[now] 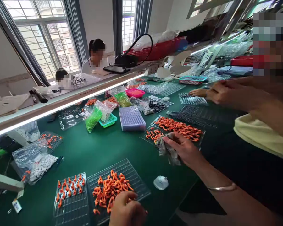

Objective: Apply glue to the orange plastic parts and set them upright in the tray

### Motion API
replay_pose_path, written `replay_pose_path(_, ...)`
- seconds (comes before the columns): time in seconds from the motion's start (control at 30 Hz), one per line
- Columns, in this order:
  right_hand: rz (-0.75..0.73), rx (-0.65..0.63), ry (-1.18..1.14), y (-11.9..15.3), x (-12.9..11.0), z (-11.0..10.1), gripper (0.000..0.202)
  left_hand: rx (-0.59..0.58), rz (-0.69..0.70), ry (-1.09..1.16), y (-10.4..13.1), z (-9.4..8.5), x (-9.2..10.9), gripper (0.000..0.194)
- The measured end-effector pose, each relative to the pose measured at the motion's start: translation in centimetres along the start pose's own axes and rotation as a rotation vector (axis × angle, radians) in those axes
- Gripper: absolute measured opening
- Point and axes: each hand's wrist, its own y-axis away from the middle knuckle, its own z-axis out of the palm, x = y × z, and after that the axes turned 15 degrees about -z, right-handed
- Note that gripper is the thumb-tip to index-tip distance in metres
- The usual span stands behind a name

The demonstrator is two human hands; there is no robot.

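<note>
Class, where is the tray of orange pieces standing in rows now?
In the head view, the tray with rows lies at lower left on the green table, just left of the heaped tray of orange pieces near the left hand.

Bright daylight fills the far left window (41, 34). A long lamp (85, 99) glows white. The far right looks smeared.

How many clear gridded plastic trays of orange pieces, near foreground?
2: left tray, with pieces standing in rows; right tray, with a loose heap at the left hand.
</note>
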Motion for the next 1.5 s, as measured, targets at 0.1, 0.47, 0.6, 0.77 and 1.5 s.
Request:
replay_pose_path(0.1, -0.074, -0.008, 0.057, 2.2, 3.1, -2.8, 0.025, -0.056, -0.032, 0.051, -4.0, 5.6, 1.0, 0.019)
replay_pose_path(0.47, -0.318, -0.395, -0.139, 6.3, 2.5, -4.0, 0.036, -0.022, -0.096, 0.097, -6.6, 11.6, 5.8, 0.023)
replay_pose_path(0.6, -0.451, -0.53, -0.167, 6.4, 1.8, -3.0, 0.029, -0.016, -0.037, 0.077, -7.1, 11.6, 6.2, 0.022)
replay_pose_path(0.77, -0.579, -0.635, -0.146, 6.8, 2.4, -2.0, 0.024, 0.008, -0.002, 0.085, -7.1, 11.5, 6.0, 0.022)
replay_pose_path(1.5, -0.673, -0.464, -0.036, 4.3, 0.5, -2.1, 0.039, -0.011, -0.045, 0.144, -6.7, 11.6, 5.9, 0.024)
